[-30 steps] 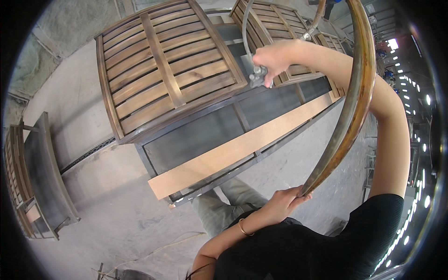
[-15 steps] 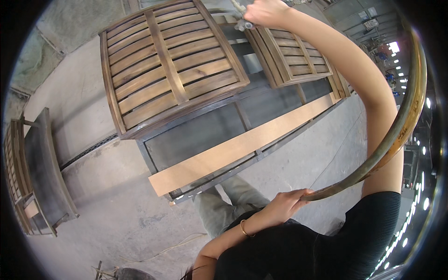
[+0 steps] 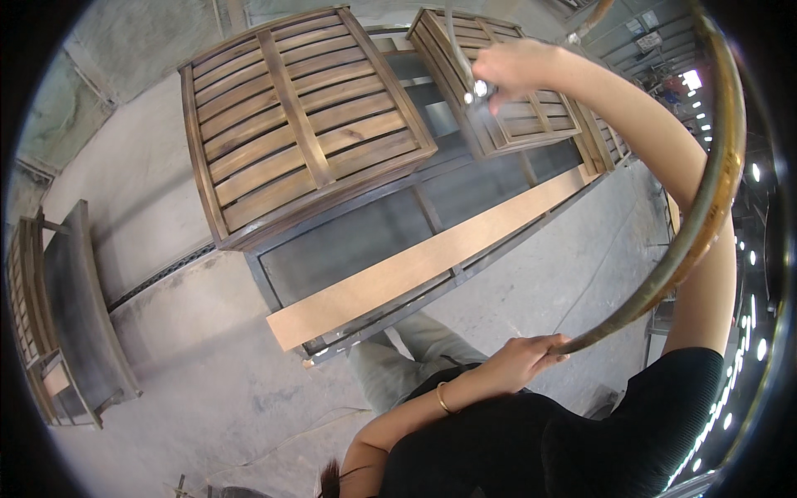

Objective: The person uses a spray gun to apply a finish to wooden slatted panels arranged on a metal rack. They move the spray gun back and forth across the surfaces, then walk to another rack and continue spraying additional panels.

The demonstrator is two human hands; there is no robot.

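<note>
My right hand (image 3: 521, 68), arm stretched out, is closed around a metal spray gun (image 3: 475, 93), blurred by motion, over the smaller slatted wooden panel (image 3: 531, 116). My left hand (image 3: 525, 362), a bracelet at its wrist, grips a stained hose (image 3: 693, 241) in front of my body. The hose arcs up along the right side. A larger slatted wooden panel (image 3: 311, 145) with dark edges lies left of the gun. Both panels rest on a dark frame (image 3: 357, 257). A long pale board (image 3: 432, 257) lies across its near side.
At the far left stands another dark piece with a curved-looking panel (image 3: 83, 299) and slatted parts. A grate-covered channel (image 3: 162, 270) runs along the concrete floor (image 3: 207, 373). A thin cord (image 3: 282, 448) trails over the floor at lower left.
My right hand has brought the spray gun nearer and to the right, from beyond the smaller panel to over it. My left hand keeps its hold on the hose, shifted slightly right.
</note>
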